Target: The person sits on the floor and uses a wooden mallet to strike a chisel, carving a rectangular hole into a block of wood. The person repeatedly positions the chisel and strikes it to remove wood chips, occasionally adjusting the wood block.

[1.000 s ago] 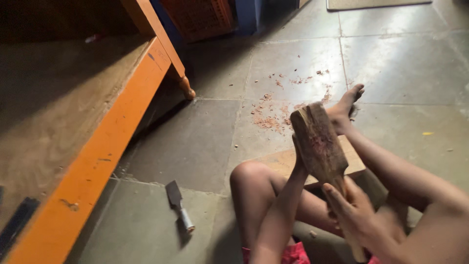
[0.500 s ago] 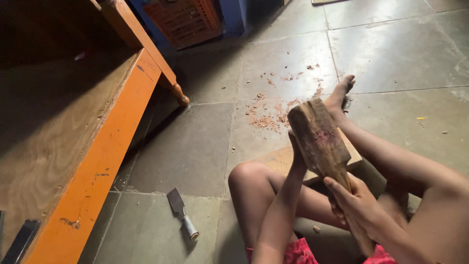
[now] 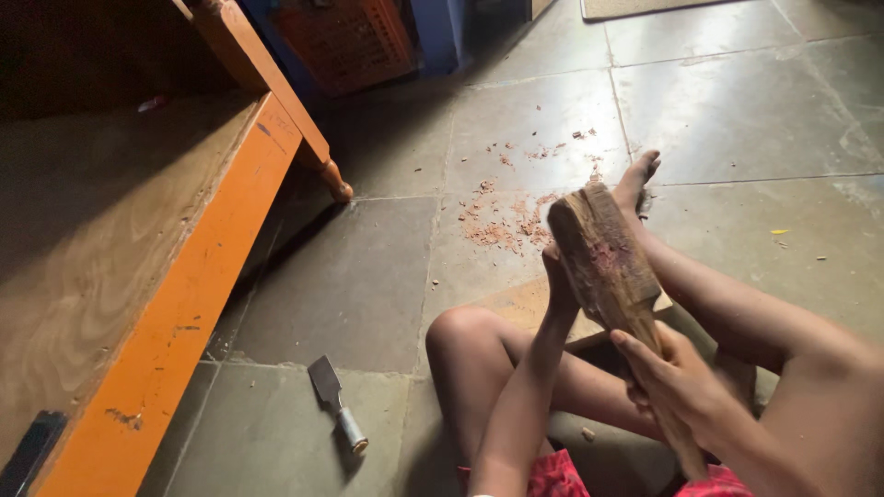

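The person wears red patterned shorts (image 3: 562, 474), with arms, legs and feet bare.

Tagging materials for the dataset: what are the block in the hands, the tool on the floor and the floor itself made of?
Carved block: raw unfinished wood, rough grain, reddish patch; matching shavings lie nearby. Left hand steadies it, right hand grips its lower end. Chisel: dull grey metal blade, handle probably metal too, though too small to be sure. Floor: matte grey stone-like tiles with visible joints.

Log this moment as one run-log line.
left hand: steadies wooden mallet | right hand: grips mallet handle | chisel: lying on stone floor, untouched | wood chips: scattered ahead
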Motion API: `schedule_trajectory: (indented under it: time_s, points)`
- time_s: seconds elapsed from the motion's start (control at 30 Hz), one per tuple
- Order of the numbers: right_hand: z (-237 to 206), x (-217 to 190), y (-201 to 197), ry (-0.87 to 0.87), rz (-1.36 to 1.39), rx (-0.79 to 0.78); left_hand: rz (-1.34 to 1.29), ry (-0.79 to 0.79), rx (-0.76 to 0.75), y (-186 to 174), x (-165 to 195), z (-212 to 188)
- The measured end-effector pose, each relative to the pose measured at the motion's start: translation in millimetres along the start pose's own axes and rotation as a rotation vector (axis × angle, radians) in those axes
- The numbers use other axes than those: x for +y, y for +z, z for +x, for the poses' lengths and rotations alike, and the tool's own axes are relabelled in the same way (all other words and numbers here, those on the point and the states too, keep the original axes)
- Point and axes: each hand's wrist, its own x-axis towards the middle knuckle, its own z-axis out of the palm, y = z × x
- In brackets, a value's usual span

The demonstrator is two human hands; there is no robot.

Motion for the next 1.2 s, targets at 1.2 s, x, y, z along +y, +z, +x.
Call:
schedule_trajectory:
  time_s: [1.2]
  points:
    - [-29.0,3.9,-82.6,-0.832,-0.695,0.389,0.259,0.023,0.007,9.2,3.3,-12.2]
